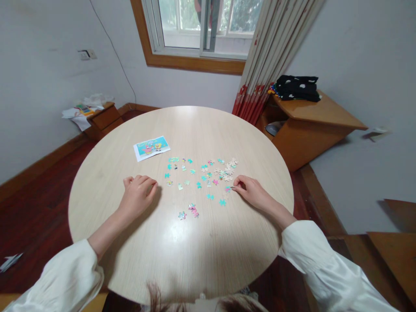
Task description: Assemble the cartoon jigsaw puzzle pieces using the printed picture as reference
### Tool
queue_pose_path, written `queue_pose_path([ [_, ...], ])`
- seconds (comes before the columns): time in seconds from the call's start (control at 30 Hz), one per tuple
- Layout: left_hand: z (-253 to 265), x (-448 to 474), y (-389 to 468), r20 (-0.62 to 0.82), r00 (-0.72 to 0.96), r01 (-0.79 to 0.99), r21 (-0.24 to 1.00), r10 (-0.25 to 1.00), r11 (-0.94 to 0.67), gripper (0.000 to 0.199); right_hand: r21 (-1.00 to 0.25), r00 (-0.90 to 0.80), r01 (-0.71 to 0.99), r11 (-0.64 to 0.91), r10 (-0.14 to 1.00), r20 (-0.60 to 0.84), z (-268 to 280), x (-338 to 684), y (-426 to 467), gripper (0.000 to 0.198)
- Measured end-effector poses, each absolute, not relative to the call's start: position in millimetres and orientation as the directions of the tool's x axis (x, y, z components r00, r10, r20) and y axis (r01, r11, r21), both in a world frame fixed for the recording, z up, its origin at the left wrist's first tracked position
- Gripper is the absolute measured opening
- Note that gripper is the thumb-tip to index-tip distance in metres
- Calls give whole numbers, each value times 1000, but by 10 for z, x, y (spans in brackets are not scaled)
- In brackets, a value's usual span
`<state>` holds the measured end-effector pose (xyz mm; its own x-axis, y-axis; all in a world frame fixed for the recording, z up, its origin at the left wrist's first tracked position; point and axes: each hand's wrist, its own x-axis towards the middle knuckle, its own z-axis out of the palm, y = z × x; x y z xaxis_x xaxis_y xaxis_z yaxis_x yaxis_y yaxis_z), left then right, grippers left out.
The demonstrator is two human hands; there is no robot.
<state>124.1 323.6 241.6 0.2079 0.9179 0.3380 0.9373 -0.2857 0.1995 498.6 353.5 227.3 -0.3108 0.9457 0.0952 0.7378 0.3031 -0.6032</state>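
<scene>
My right hand (248, 189) is at the right side of a spread of jigsaw pieces, thumb and forefinger pinched at the edge of a pink and teal puzzle piece (228, 189). Loosely curled, my left hand (138, 190) rests on the table left of the pieces, with nothing showing in its fingers. Between the hands lie several teal pieces, such as one single piece (199, 185). A pile of pieces (229, 170) shows mostly plain backs. Nearer me are joined pink pieces (193, 210) and a blue and pink piece (182, 215).
A printed cartoon picture (152, 148) lies at the left on the round wooden table (208, 255). Behind the table are a window (201, 47) and a curtain (260, 65). A wooden cabinet (328, 115) with dark folded cloth (298, 88) stands to the right.
</scene>
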Motion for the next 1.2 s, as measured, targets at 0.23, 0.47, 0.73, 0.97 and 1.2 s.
queue_pose_path([
  [0.23,2371,942,3193,357,94,962,208,929,-177,27,-662,-209,689,297,955,211,2413,5001,3654,11],
  [0.47,2279,951,3086,327,78,953,254,942,-167,26,-841,-516,448,303,856,34,2576,3993,3790,12],
  [0.73,2191,1024,2937,308,85,936,300,948,-182,23,-816,-678,485,314,725,-123,2428,3014,3759,12],
  [0.97,2189,1094,2908,290,152,923,300,945,-240,23,-701,-657,552,451,753,-34,2430,2959,3730,15],
  [1.2,2258,1303,2848,272,296,888,276,916,-369,26,-725,-561,534,435,824,81,2588,3398,3943,9],
])
